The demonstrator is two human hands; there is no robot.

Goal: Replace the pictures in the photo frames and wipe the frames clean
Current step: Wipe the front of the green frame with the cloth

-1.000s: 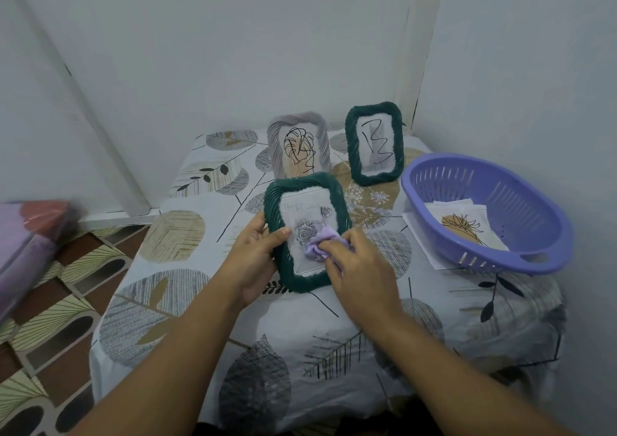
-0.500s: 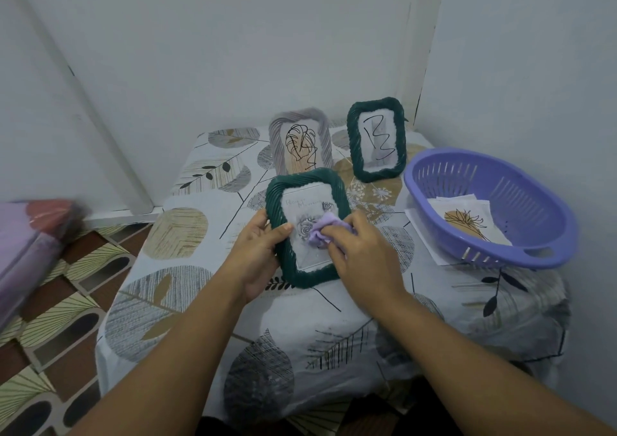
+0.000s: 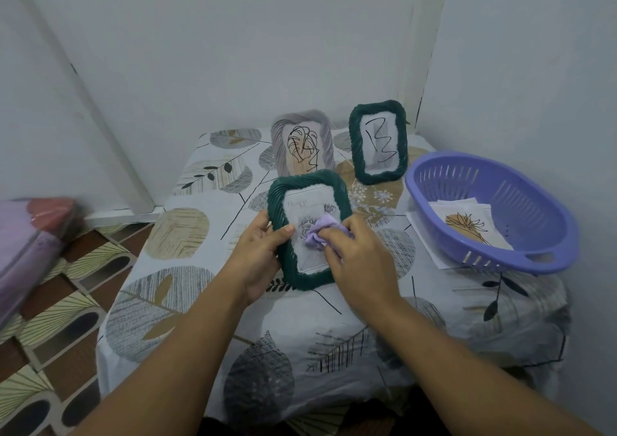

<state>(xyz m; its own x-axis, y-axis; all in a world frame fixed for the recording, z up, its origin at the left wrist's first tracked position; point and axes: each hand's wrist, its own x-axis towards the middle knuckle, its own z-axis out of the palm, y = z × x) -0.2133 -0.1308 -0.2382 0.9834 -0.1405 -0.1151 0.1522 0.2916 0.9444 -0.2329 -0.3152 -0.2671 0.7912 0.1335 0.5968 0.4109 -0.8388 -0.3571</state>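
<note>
The surface [image 3: 213,302] stands in a corner, its far edge against the back wall and its right side near the side wall. Its left edge and near edge are open, with patterned floor [image 3: 66,302] to the left. The middle and near part of the cloth in front of the hands is bare.

There are three frames. Two are green: one stands upright at the back right [image 3: 378,143], and one, the held frame [image 3: 309,228], is tilted up at the centre. The third, a grey frame [image 3: 302,141], stands at the back just left of the upright green one and just behind the held frame.

The left hand [image 3: 257,255] grips the held frame by its left edge, thumb on the front rim, fingers [image 3: 260,221] wrapped round behind. The right hand [image 3: 359,255] has its fingers closed on one lilac cloth [image 3: 319,235], which is pressed against the glass over a rose picture.

One purple basket [image 3: 547,262] sits at the right edge of the surface, well apart from the held frame. It rests partly on a sheet of paper [image 3: 424,231]. Inside lie a few loose pictures [image 3: 467,228], stacked; the exact count cannot be told. The top one shows a flower drawing.

A pink and lilac bundle [image 3: 30,235] lies at the far left, off the surface, blurred.
</note>
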